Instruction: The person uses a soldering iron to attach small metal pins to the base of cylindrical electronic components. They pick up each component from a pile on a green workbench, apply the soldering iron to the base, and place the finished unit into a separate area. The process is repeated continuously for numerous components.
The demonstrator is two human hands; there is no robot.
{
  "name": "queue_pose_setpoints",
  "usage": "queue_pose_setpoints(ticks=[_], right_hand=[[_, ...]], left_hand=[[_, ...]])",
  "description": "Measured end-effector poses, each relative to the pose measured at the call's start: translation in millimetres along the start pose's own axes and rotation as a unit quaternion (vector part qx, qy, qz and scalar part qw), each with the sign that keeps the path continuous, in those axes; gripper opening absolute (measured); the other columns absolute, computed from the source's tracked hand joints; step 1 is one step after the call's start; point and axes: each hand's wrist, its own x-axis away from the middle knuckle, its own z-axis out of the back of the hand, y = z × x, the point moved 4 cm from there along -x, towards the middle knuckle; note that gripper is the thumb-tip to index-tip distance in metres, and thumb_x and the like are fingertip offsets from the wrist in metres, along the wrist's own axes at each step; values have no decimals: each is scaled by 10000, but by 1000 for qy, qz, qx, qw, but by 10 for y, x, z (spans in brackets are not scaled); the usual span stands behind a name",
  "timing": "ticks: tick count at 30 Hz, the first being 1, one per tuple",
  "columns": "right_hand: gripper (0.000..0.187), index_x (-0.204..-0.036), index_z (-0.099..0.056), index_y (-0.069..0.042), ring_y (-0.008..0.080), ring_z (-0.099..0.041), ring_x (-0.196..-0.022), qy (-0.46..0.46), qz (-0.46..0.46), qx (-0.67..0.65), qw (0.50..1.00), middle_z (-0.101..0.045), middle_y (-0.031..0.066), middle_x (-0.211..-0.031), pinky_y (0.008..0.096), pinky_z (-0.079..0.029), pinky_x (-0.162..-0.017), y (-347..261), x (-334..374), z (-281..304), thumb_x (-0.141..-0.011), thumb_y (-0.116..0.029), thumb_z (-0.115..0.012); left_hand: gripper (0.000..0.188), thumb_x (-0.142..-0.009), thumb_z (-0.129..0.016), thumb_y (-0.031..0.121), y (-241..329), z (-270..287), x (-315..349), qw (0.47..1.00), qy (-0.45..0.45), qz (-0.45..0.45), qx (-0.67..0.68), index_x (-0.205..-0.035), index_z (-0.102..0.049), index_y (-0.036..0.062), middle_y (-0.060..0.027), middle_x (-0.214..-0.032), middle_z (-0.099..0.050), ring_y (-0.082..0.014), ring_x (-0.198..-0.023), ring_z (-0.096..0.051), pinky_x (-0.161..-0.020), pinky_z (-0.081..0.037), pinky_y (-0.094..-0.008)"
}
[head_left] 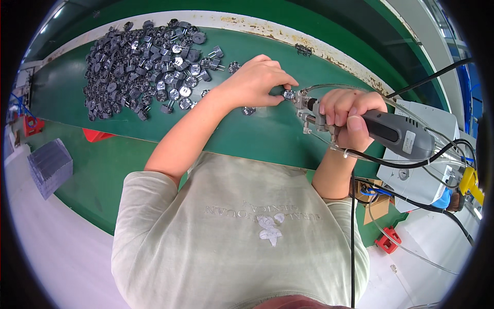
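The left hand (254, 81) pinches a small round metallic part (288, 94) between its fingertips, just above the green table (267, 134). The right hand (347, 118) is wrapped tight around a grey ribbed power tool (396, 134), tip touching the part. A heap of grey pronged parts (149, 67) lies well apart.

White rectangular label (409, 142) on grey tool (396, 133).

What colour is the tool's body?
Grey, with black cables trailing; the tool shows in the head view.
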Motion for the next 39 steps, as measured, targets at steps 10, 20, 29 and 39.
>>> queue_pose_setpoints(ticks=[10, 20, 29, 39], right_hand=[[205, -914, -522, -35, 179, -553, -577, -8, 4, 15, 1000, -576, 72, -679, 396, -545, -605, 31, 15, -8, -873, 4, -718], [203, -825, -544, -33, 175, -603, -603, -39, -58, 119, 990, -633, 81, -679, 335, -528, -595, 75, -40, -148, -818, 62, -722], [229, -911, -554, -46, 210, -592, -594, 4, 36, -29, 999, -614, 79, -720, 381, -531, -608, -200, 10, -82, -865, -54, -778], [260, -933, -544, -25, 224, -577, -564, 53, 62, 17, 997, -585, 107, -678, 425, -537, -602, -286, -49, 148, -854, -83, -784]], left_hand=[[422, -742, -807, 155, 1, 6, -10, 1000, 0, -1, -2, -1160, -750, 134, 45, -985, -742, -181, -958, -643, -977, -442, -367], [393, -743, -796, 180, 30, -3, -10, 1000, -12, 7, -4, -1131, -747, 141, 33, -988, -758, -192, -981, -667, -971, -445, -371], [447, -747, -787, 177, 102, 61, -66, 999, -26, 25, -11, -1187, -727, 129, 12, -991, -741, -215, -1015, -658, -1041, -432, -410], [451, -809, -746, 266, -762, 447, -893, 970, 97, 122, -188, -1231, -704, 115, -79, -1288, -703, -308, -1255, -590, -1087, -410, -462]])
